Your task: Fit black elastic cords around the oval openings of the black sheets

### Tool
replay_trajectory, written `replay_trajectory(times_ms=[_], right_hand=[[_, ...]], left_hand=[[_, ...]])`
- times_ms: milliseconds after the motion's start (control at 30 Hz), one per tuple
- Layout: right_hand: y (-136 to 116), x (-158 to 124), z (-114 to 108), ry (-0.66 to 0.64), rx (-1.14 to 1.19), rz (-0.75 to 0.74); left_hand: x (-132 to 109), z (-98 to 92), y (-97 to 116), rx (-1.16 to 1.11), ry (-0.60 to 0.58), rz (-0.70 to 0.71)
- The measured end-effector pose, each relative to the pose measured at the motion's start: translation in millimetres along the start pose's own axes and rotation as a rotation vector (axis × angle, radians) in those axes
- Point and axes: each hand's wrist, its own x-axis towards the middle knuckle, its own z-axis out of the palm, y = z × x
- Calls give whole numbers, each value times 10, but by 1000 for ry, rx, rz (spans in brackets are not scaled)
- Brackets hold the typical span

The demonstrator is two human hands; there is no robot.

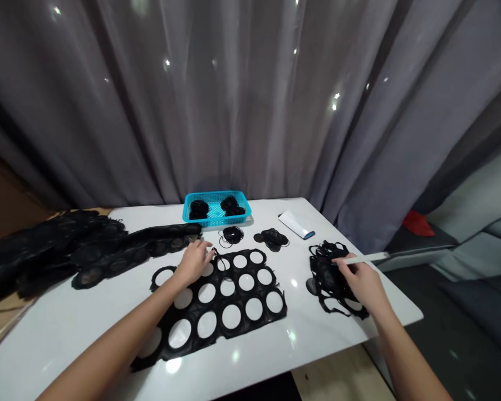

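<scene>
A black rubber-like sheet (217, 306) with rows of round holes lies flat on the white table. Above its far edge is my left hand (195, 262), its thumb and fingertips pinched on a thin black ring (222, 263) that hangs over the sheet. My right hand (361, 281) is closed around a slim white tool (369, 258), whose kind I cannot make out. Its working end is hidden by the fingers. Under that hand is a tangled heap of black sheet scraps (328, 273), with a dark disc (311, 285) at its left side.
At the back, a blue basket (186, 207) holds two bundles of black rings. Nearer lie a loose ring pile (232, 234) and a stack of black discs (274, 239). A white packet (295, 224) is at the back right. More black sheets (121, 250) cover the left side.
</scene>
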Motion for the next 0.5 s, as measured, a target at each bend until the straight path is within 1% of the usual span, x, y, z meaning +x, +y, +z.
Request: replay_trajectory(times_ms=[67,133,233,300,400,500], right_hand=[[62,58,-25,41,-83,18],[90,69,-15,122,-206,37],[131,53,43,281,-405,48],[161,54,87,315,-473,32],[184,88,124,309,-483,-2],[128,126,118,392,-426,-36]], left_hand=[[226,28,-49,30,-53,-51],[390,71,-63,31,-114,-81],[503,122,-52,-1,-161,-81],[508,128,-32,-28,-143,-49],[463,97,15,-53,-70,45],[394,64,54,-39,13,154]])
